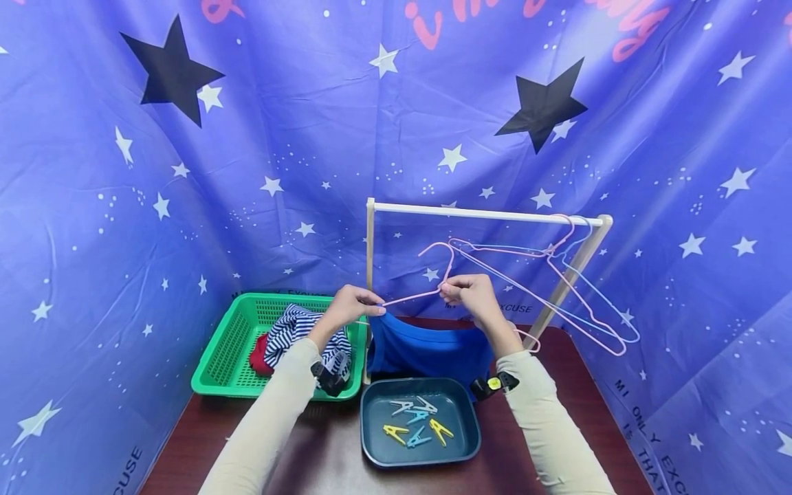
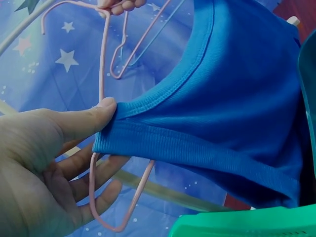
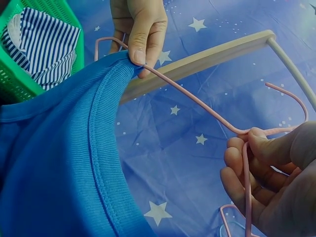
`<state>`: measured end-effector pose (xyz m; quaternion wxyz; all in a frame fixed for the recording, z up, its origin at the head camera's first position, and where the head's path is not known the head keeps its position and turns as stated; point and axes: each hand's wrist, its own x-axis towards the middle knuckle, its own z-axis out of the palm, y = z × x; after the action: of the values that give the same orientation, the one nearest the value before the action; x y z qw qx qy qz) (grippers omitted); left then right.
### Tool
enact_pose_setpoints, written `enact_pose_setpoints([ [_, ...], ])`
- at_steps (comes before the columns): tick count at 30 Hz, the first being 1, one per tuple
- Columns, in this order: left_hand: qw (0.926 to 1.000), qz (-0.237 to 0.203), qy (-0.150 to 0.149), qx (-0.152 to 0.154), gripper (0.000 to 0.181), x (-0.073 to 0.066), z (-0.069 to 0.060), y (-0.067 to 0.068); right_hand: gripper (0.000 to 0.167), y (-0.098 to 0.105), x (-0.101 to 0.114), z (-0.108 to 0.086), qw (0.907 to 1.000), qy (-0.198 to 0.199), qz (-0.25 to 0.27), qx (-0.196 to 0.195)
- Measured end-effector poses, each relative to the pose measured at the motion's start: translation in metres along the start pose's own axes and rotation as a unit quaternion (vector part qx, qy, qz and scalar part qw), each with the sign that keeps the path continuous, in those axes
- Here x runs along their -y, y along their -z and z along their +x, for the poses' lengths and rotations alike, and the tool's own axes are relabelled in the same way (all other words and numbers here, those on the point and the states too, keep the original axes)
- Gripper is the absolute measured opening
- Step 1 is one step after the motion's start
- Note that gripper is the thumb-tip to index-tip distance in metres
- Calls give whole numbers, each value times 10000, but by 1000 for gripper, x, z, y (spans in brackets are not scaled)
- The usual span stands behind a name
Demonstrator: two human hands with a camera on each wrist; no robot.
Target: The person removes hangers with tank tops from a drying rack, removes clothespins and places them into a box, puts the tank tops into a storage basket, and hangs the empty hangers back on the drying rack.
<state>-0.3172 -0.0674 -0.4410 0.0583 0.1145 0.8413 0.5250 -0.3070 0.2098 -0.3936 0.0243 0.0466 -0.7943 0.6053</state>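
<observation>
A blue sleeveless top [image 1: 427, 347] hangs from one arm of a pink hanger [image 1: 411, 299]. My left hand [image 1: 346, 306] pinches the top's shoulder strap against the hanger, thumb above; the hanger's end sticks out past the strap in the left wrist view. At the hanger's neck, just below the hook, my right hand [image 1: 473, 292] grips the wire between thumb and fingers. In the right wrist view, the hanger's other arm [image 3: 248, 187] runs down past my right fingers, apart from the top's neckline. The top's lower part is hidden behind a dark basin.
A wooden rack [image 1: 482, 213] stands behind, with pink and blue hangers [image 1: 588, 295] on its right end. At left, a green basket [image 1: 216, 361] holds striped and red cloth [image 1: 293, 337]. In front, the dark basin [image 1: 421, 459] contains several clothespins [image 1: 417, 416].
</observation>
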Motion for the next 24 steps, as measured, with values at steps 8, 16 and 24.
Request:
enact_pose_setpoints([
  [8,9989,143,82,-440,11,-3,4,-2,21,4,-1,-2,9999,-67,-109,-12],
  [16,9972,53,239,-709,9,-1,5,2,20,9,-3,-5,9988,-215,-408,-155],
  [24,9968,-104,281,-735,11,-1,2,7,20,13,-5,-7,9988,-191,-416,-167],
])
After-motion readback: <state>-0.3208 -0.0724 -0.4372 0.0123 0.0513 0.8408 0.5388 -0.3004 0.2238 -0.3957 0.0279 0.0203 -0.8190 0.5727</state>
